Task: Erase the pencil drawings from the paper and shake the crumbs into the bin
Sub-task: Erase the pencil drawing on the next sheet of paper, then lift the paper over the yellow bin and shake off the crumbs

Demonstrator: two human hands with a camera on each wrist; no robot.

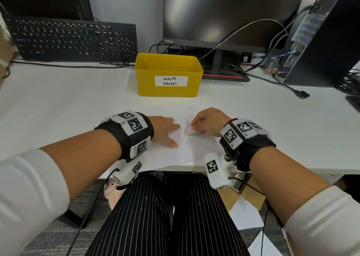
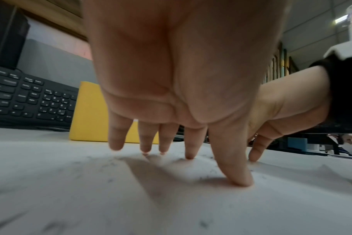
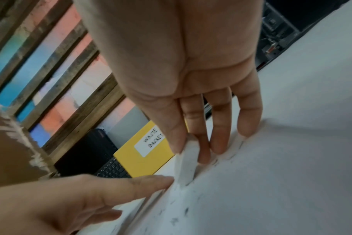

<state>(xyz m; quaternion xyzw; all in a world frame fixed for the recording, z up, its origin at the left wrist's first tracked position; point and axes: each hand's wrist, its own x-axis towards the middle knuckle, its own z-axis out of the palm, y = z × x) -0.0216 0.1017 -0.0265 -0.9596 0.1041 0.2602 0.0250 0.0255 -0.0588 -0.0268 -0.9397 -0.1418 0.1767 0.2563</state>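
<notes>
A white sheet of paper lies at the desk's near edge, dotted with dark eraser crumbs and faint pencil marks. My left hand lies flat on its left part, fingers spread and pressing down. My right hand pinches a white eraser between thumb and fingers, its lower end touching the paper. Behind the paper stands the yellow bin labelled "WASTE BASKET", open at the top.
A black keyboard leans at the back left. A monitor on its stand sits behind the bin, a computer tower at the right, with cables trailing over the desk. My lap is below the desk edge.
</notes>
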